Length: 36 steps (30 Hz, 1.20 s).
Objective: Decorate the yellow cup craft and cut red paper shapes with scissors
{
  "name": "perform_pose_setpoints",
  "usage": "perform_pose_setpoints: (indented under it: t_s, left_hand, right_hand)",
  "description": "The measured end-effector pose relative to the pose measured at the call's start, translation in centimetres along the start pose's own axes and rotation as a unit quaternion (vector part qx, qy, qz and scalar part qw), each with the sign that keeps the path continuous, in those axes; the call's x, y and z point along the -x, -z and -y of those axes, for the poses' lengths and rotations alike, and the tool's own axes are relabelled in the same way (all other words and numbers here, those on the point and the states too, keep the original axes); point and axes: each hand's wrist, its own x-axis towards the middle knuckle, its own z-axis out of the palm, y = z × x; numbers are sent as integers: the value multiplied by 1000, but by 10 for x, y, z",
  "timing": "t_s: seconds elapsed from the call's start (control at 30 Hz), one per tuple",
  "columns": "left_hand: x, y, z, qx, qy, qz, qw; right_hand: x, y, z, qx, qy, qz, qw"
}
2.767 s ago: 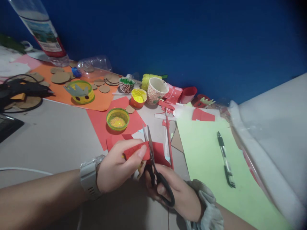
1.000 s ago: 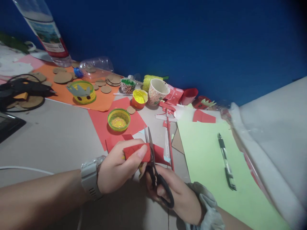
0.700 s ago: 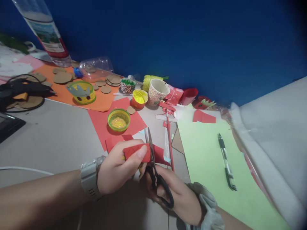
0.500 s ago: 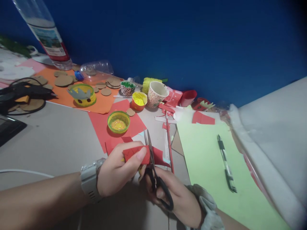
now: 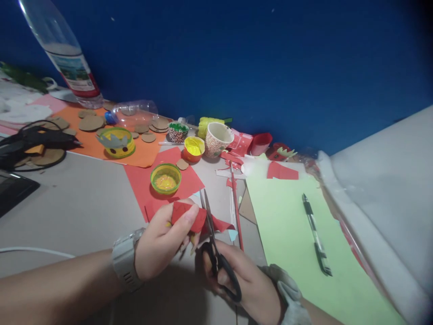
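Note:
My left hand (image 5: 162, 243), with a grey watch on its wrist, pinches a small piece of red paper (image 5: 186, 215) between thumb and fingers just above the table. Right beside it my right hand (image 5: 237, 280) is closed round the black handles of a pair of scissors (image 5: 214, 246). The blades point away from me and lie against the right edge of the red piece. More red paper (image 5: 162, 178) lies flat on the table under and behind both hands.
A light green sheet (image 5: 297, 234) with a black pen (image 5: 314, 234) lies to the right. Behind stand a green lid of yellow paint (image 5: 165, 178), small paint cups (image 5: 193, 149), a paper cup (image 5: 216, 139), an orange sheet with cardboard discs (image 5: 91, 123), a plastic bottle (image 5: 64, 54) and a glue gun (image 5: 37, 140).
The red piece has turned in my left hand and the scissors have shifted slightly towards me. The whole view has dropped a little, so the table things sit lower in the picture.

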Motion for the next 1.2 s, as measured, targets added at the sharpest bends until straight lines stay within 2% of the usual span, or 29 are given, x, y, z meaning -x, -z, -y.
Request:
perform_pose_setpoints:
  t_s: [0.23,0.43,0.57,0.7,0.87,1.07,1.2]
  left_hand:
    - [-2,0,5,-8,3,-43,999]
    - [-3,0,8,-14,57,-66,996]
    - [-2,2,7,-26,48,-48,997]
    - [-1,2,6,-22,13,-19,1000]
    - [1,1,0,-15,-16,56,998]
    - [0,-3,-7,-41,-15,59,997]
    - [-2,-4,-7,-56,-16,36,998]
  right_hand:
    - [1,-1,-6,-4,-9,-6,1000]
    - [1,-1,-5,2,-24,5,1000]
    - [0,-2,-1,2,-18,5,1000]
    - [-1,-3,-3,-54,8,4,999]
    - [-1,-3,-7,-95,18,9,995]
    - [-2,-9,-5,-122,40,-16,992]
    - [-3,-12,-3,-151,32,-35,987]
